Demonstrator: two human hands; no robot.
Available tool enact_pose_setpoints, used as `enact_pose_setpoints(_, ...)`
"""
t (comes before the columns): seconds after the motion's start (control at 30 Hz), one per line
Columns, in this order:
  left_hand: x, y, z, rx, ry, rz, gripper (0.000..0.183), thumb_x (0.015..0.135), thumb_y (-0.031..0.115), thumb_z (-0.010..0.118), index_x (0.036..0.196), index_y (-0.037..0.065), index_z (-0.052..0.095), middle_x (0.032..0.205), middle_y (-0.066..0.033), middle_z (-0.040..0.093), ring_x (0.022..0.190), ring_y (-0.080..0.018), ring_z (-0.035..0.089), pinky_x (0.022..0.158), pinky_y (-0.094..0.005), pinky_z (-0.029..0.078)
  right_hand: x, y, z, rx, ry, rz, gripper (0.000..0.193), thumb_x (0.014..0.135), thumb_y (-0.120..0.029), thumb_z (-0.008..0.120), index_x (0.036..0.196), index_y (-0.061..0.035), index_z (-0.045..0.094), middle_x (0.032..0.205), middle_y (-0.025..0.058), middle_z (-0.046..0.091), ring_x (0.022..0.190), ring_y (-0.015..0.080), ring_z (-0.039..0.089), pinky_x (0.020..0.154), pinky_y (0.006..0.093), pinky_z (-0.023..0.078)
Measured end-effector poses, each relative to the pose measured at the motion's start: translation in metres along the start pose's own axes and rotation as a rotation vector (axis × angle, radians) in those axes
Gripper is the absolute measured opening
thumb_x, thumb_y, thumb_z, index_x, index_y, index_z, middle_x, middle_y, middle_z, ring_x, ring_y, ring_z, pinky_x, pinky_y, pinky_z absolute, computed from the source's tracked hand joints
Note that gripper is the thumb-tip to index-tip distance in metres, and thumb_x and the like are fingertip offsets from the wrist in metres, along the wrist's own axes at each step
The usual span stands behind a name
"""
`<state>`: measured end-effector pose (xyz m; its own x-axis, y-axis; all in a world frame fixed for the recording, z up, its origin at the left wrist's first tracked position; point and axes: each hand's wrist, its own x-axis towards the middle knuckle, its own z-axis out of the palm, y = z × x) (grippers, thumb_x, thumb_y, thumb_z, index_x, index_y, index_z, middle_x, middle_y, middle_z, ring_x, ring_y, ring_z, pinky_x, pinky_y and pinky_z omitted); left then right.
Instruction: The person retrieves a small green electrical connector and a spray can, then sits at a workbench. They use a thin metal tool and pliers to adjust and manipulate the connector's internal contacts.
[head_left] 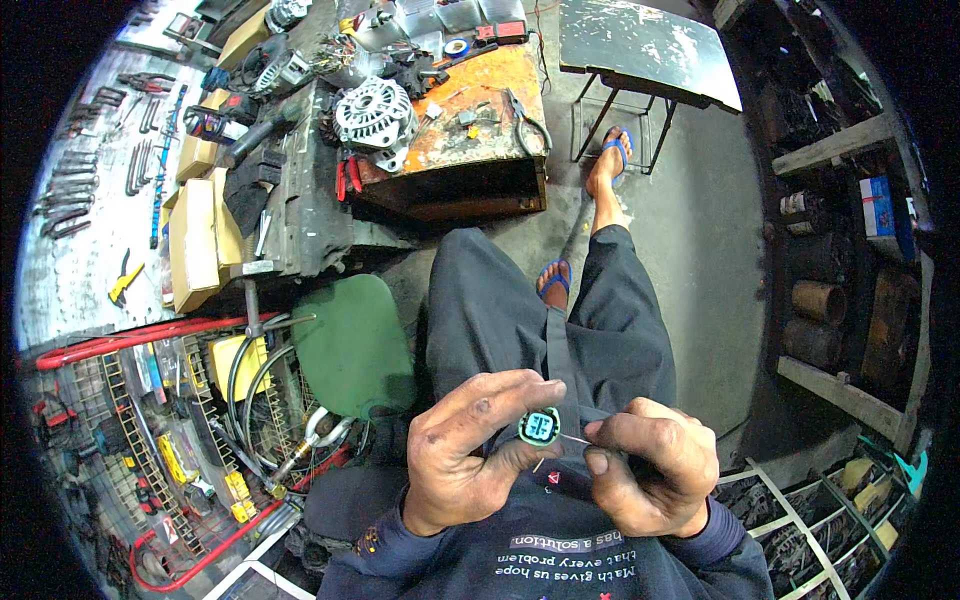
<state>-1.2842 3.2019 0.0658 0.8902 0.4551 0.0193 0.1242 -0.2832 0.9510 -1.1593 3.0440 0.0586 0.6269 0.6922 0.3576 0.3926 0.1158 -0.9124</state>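
Observation:
My left hand (462, 452) is closed round a small round electrical connector (540, 427), gripped between thumb and fingers in front of my body. The connector has a dark green rim and a pale teal face with slots, turned up towards me. To its right, my right hand (655, 462) is pinched shut on a thin metal pin (574, 438). Its far end reaches the connector's right edge; whether it goes inside I cannot tell. A short yellowish wire end shows just below the connector.
An alternator (376, 118) and black-handled pliers (526, 122) rest on the worn orange bench (490, 80) ahead. A green stool seat (352, 345) stands left, beside a red-framed wire rack (185, 450) of tools. Wooden shelves (835, 145) line the right side.

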Motion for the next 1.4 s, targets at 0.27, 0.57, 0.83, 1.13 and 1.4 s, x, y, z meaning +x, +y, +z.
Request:
enact_pose_setpoints(0.27, -0.001, 0.000, -0.002, -0.193, -0.107, -0.076, 0.051, 0.075, 0.002, 0.086, 0.124, 0.000, 0.071, 0.113, -0.0157, 0.075, 0.103, -0.0256, 0.074, 0.091, -0.0349, 0.058, 0.005, 0.000, -0.002, 0.006, -0.024, -0.024, 0.027, 0.070, 0.001, 0.075, 0.096, 0.0020, 0.068, 0.062, 0.0056, 0.052, 0.044, 0.0200, 0.051, 0.041, 0.0343, 0.040)
enact_pose_setpoints(0.57, 0.002, 0.003, -0.005, -0.154, -0.188, -0.040, 0.054, 0.075, -0.005, 0.080, 0.128, 0.000, 0.069, 0.118, -0.0164, 0.074, 0.107, -0.0285, 0.072, 0.093, -0.0366, 0.056, 0.014, -0.005, -0.006, -0.068, -0.110, -0.064, 0.030, 0.068, -0.001, 0.076, 0.097, 0.0025, 0.070, 0.062, 0.0043, 0.051, 0.047, 0.0189, 0.050, 0.043, 0.0333, 0.038)
enact_pose_setpoints(0.83, 0.006, 0.005, -0.006, -0.111, -0.225, 0.001, 0.053, 0.078, 0.000, 0.079, 0.131, 0.000, 0.068, 0.114, -0.0139, 0.075, 0.103, -0.0272, 0.071, 0.092, -0.0358, 0.055, 0.012, -0.004, -0.004, -0.099, -0.097, -0.079, 0.032, 0.067, 0.000, 0.077, 0.098, 0.0020, 0.070, 0.062, 0.0034, 0.051, 0.047, 0.0185, 0.049, 0.043, 0.0334, 0.036)
enact_pose_setpoints(1.13, 0.005, 0.005, -0.009, -0.085, -0.237, 0.013, 0.057, 0.078, -0.001, 0.078, 0.134, 0.000, 0.066, 0.115, -0.0155, 0.074, 0.102, -0.0294, 0.070, 0.091, -0.0366, 0.054, 0.014, -0.012, -0.006, -0.224, -0.185, -0.070, 0.031, 0.067, -0.004, 0.077, 0.097, 0.0015, 0.070, 0.063, 0.0041, 0.054, 0.049, 0.0192, 0.051, 0.044, 0.0345, 0.039)
enact_pose_setpoints(1.4, 0.013, 0.000, -0.013, 0.034, -0.288, 0.061, 0.052, 0.081, 0.010, 0.078, 0.130, -0.005, 0.068, 0.100, -0.0171, 0.073, 0.090, -0.0300, 0.068, 0.085, -0.0390, 0.054, 0.012, 0.010, -0.003, -0.080, -0.258, 0.016, 0.030, 0.070, -0.008, 0.074, 0.099, 0.0000, 0.067, 0.063, 0.0066, 0.055, 0.050, 0.0254, 0.057, 0.047, 0.0384, 0.046)
